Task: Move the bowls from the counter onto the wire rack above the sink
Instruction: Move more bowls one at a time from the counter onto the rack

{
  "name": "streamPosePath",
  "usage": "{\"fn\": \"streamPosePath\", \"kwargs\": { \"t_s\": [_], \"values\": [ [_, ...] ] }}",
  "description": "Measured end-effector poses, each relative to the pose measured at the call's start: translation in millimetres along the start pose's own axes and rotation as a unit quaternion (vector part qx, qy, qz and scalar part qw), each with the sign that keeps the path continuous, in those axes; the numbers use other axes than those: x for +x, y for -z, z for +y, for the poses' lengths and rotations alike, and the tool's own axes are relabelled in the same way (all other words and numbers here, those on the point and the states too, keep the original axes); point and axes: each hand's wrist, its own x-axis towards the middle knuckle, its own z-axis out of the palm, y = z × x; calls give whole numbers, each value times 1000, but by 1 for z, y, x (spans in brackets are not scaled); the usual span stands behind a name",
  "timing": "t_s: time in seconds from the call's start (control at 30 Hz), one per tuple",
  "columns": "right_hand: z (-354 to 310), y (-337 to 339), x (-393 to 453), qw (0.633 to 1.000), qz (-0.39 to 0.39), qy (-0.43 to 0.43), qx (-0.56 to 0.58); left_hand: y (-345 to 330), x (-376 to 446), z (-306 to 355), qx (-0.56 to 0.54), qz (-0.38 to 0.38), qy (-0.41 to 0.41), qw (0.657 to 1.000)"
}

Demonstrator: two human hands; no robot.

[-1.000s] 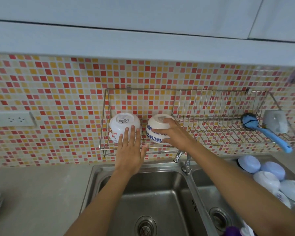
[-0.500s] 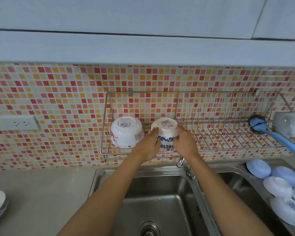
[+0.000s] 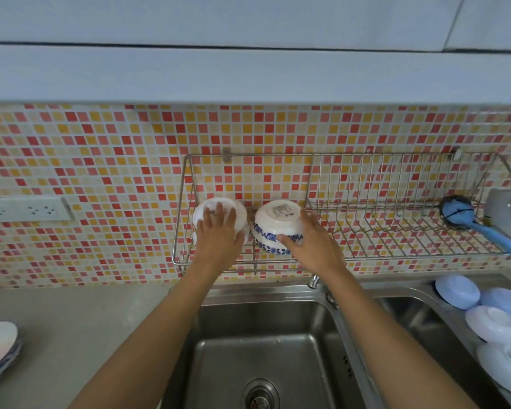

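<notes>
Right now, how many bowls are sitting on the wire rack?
2, both upside down at the rack's left end: a white bowl under the left hand, and beside it a blue-patterned bowl touched by the right hand. None look hidden.

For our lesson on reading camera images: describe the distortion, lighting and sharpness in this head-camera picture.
Head view: wide-angle bending curves the wire rack and cabinet edge; soft, even daylight, with no hard shadows; dull sheen on the sink; the bowl with blue pattern is sharp, while the bowls on the counter and the blue brush soften toward the right edge.
</notes>
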Motion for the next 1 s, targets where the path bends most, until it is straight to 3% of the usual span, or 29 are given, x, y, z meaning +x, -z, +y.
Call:
{"fn": "streamPosePath", "kwargs": {
  "t_s": [0.33, 0.47, 0.57, 0.67, 1.0],
  "values": [
    [-6, 8, -6, 999, 35, 2, 37, 7, -12, -19, -51, -23, -17, 998],
    [-19, 5, -34, 976, 170, 76, 110, 35, -57, -23, -82, 92, -18, 992],
    [-52, -19, -63, 947, 213, 136, 197, 51, -105, -45, -83, 177, 6, 981],
    [-101, -53, -89, 930, 192, 171, 264, 56, -156, -93, -87, 193, 62, 975],
    [-292, -186, -185, 902, -27, 306, 304, 65, -330, -296, -16, 168, 290, 942]
  ]
}}
